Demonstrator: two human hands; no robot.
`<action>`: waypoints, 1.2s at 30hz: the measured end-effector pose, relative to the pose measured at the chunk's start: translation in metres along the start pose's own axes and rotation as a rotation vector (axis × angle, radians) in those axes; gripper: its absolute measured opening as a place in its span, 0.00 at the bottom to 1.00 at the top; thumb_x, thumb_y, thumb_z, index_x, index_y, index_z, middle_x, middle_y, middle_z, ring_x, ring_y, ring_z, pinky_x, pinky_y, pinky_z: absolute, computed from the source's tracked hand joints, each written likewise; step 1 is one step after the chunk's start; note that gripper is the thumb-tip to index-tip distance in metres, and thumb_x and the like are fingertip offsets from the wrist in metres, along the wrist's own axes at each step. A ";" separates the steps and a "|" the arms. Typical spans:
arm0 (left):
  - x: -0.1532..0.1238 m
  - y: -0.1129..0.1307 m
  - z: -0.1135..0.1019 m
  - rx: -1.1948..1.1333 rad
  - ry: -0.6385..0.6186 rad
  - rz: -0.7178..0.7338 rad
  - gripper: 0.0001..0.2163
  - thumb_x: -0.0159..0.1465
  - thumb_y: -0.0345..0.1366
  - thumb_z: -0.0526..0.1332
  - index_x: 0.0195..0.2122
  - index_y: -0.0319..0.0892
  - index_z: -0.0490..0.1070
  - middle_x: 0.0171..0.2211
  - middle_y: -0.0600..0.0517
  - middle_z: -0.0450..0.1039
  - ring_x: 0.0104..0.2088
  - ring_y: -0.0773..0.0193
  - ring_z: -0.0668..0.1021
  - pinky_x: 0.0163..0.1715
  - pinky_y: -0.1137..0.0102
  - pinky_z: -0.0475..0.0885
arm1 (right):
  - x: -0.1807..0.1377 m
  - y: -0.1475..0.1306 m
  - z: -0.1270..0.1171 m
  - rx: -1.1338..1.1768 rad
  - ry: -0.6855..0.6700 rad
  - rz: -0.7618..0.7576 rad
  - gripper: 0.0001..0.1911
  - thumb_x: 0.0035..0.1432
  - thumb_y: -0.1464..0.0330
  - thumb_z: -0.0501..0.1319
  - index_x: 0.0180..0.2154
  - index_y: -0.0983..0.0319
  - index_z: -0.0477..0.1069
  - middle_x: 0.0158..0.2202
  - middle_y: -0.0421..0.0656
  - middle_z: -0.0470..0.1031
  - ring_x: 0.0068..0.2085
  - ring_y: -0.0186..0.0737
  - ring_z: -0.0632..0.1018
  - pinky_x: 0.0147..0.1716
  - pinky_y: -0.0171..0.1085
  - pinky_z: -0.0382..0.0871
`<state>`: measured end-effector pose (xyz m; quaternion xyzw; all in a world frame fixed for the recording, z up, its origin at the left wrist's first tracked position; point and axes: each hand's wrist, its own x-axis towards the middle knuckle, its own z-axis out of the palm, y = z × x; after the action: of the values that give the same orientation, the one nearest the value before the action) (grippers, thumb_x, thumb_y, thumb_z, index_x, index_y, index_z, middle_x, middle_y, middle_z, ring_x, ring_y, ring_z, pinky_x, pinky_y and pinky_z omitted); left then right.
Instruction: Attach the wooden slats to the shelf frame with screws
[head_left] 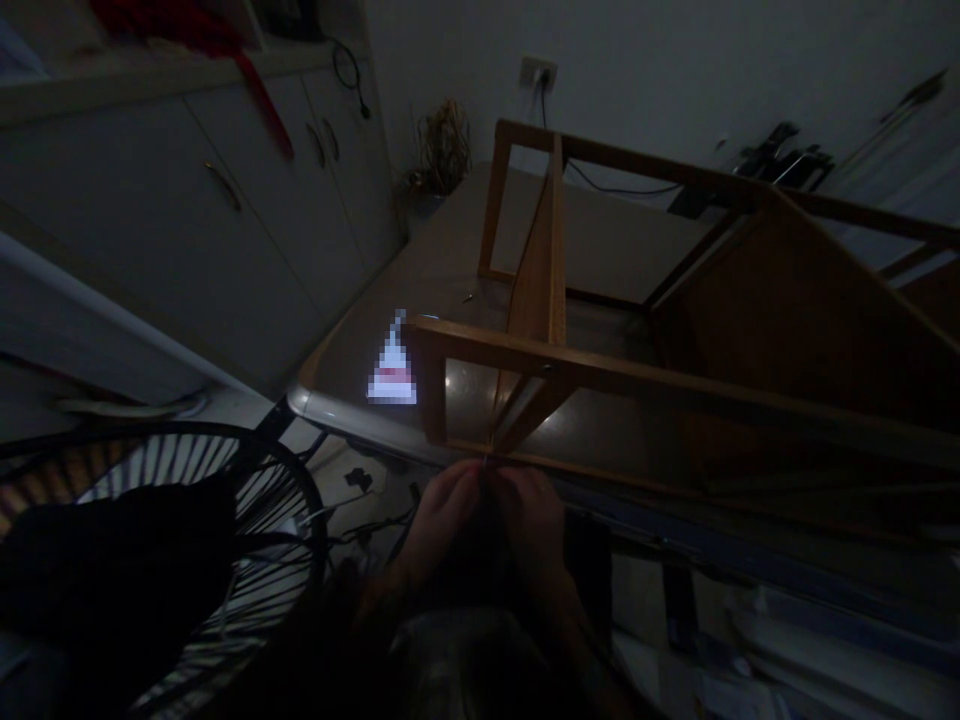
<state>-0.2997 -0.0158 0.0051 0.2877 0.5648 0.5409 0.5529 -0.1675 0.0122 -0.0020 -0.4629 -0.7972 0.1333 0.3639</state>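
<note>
My left hand (444, 508) and my right hand (536, 515) meet at the near edge of the table (352, 345), fingertips close together. The fingers of both are curled inward in a pinch around a small thin thing that is too dark to name. Just above them, the lower rail of a wooden shelf frame (630, 372) runs along the table edge. The frame lies on its side, with a shelf board (534, 265) across its inside. Whether the fingertips touch the rail cannot be made out.
A lit, blurred screen (392, 375) lies beside the frame's left corner, and a small metal piece (468, 297) lies behind it. A round black slatted chair (300, 480) holding dark cloth stands at the left. Cabinets (262, 200) line the left wall. A socket (538, 72) has a plugged-in cord.
</note>
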 end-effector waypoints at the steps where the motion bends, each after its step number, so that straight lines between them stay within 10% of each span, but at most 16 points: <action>1: 0.000 0.002 0.000 0.009 0.002 -0.002 0.20 0.56 0.51 0.61 0.37 0.37 0.76 0.17 0.59 0.60 0.19 0.73 0.61 0.19 0.77 0.56 | -0.001 0.001 0.001 -0.013 -0.019 -0.010 0.09 0.65 0.67 0.56 0.37 0.60 0.74 0.34 0.43 0.77 0.36 0.38 0.75 0.38 0.36 0.68; 25: -0.003 0.026 -0.009 0.408 -0.126 0.121 0.17 0.64 0.44 0.52 0.38 0.38 0.74 0.18 0.58 0.62 0.20 0.71 0.65 0.20 0.77 0.60 | -0.002 -0.017 0.010 0.095 -0.087 0.224 0.19 0.67 0.60 0.48 0.38 0.61 0.74 0.34 0.44 0.80 0.33 0.38 0.80 0.34 0.34 0.70; 36: 0.001 0.022 -0.017 0.692 -0.144 0.230 0.17 0.67 0.44 0.50 0.43 0.42 0.75 0.34 0.49 0.79 0.35 0.61 0.79 0.36 0.72 0.68 | 0.007 -0.039 0.010 0.623 -0.132 0.765 0.15 0.58 0.58 0.59 0.36 0.62 0.77 0.30 0.42 0.79 0.30 0.38 0.77 0.30 0.34 0.69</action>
<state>-0.3214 -0.0143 0.0219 0.5565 0.6381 0.3546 0.3968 -0.2019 -0.0011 0.0153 -0.5819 -0.5140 0.5181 0.3587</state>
